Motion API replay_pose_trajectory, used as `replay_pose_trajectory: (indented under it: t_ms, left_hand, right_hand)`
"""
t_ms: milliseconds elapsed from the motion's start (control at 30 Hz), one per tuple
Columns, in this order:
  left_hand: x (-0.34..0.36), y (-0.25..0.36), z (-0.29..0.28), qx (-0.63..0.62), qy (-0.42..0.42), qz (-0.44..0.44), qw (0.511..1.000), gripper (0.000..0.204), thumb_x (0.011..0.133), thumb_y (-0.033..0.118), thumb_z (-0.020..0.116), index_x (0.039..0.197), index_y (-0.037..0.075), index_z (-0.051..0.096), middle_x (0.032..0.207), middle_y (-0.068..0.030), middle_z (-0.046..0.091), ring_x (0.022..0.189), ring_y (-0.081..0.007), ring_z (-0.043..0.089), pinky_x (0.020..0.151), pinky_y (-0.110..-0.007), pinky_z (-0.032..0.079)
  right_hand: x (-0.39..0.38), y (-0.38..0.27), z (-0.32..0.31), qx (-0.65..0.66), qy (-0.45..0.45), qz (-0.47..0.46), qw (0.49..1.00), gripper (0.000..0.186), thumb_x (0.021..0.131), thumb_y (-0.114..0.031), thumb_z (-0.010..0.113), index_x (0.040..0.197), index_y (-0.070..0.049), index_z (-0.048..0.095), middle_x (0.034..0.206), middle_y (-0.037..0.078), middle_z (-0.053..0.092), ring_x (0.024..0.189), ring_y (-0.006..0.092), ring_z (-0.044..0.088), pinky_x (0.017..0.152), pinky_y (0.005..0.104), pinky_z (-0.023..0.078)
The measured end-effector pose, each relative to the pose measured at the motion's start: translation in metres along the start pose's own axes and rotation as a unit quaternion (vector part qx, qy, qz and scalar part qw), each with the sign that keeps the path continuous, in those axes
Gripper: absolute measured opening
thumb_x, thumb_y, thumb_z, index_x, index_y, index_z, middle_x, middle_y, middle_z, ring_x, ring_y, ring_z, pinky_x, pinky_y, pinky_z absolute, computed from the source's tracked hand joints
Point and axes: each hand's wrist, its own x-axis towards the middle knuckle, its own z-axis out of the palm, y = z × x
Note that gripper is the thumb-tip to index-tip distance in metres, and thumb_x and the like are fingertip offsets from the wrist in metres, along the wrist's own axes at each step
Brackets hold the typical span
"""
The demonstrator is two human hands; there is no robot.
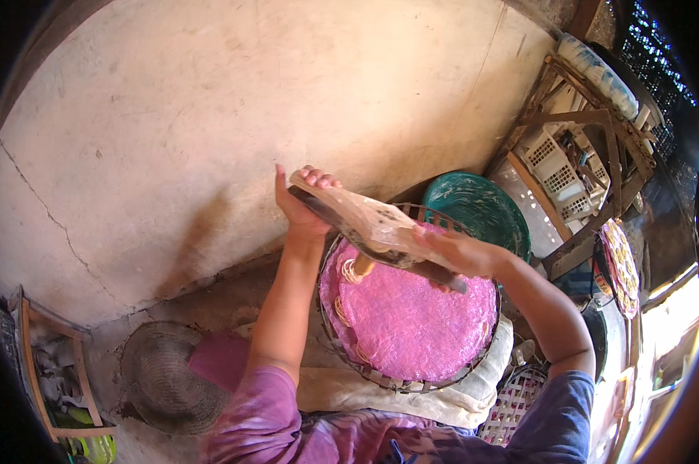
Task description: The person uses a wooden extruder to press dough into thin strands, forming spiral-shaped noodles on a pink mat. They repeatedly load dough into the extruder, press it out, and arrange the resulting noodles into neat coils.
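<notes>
Both hands hold a long wooden press-like tool, raised and tilted down to the right above a round basket. Its upper piece is pale wood, its lower board dark. My left hand is closed round the upper left end, thumb sticking up. My right hand is closed round the lower right end, its fingers partly hidden. Below the tool shows a short yellowish cylinder. Pale thin strands lie in loops beside it on a pink mesh-like sheet. That sheet covers the round basket.
A pale cloth sack lies under the basket. Behind stands a green tub, close to the wall. A woven hat lies on the floor at left. Wooden frames and a white plastic crate lean at right.
</notes>
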Motion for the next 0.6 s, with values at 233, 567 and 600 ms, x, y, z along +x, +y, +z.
replay_pose_trajectory:
  t_ms: [233,567,600]
  left_hand:
    - [0.017,0.013,0.010,0.017,-0.017,-0.009,1.000,0.050,0.089,0.061,0.044,0.067,0.017,0.053,0.058,0.0040,0.050,0.058,-0.0157,0.052,0.070,-0.036,0.043]
    - [0.011,-0.020,-0.036,-0.095,-0.051,-0.079,0.991,0.055,0.087,0.066,0.042,0.065,0.017,0.053,0.057,0.0025,0.052,0.057,-0.0190,0.052,0.072,-0.039,0.042]
    - [0.013,-0.019,-0.041,-0.107,-0.024,-0.074,0.991,0.053,0.088,0.064,0.042,0.063,0.017,0.051,0.055,0.0033,0.049,0.054,-0.0178,0.050,0.069,-0.038,0.042]
  right_hand:
    - [0.011,-0.001,0.005,-0.033,0.066,-0.017,0.997,0.076,0.093,-0.070,0.027,0.085,-0.003,0.062,0.063,0.004,0.055,0.055,0.0139,0.056,0.052,0.0278,0.046]
    - [0.007,0.046,-0.011,0.043,0.013,-0.004,0.999,0.084,0.089,-0.074,0.028,0.107,0.001,0.062,0.072,0.012,0.062,0.058,0.0189,0.062,0.054,0.0307,0.051]
    - [0.013,0.049,-0.011,0.130,-0.010,-0.018,0.991,0.084,0.089,-0.074,0.027,0.114,-0.001,0.059,0.073,0.014,0.062,0.058,0.0198,0.062,0.054,0.0311,0.053]
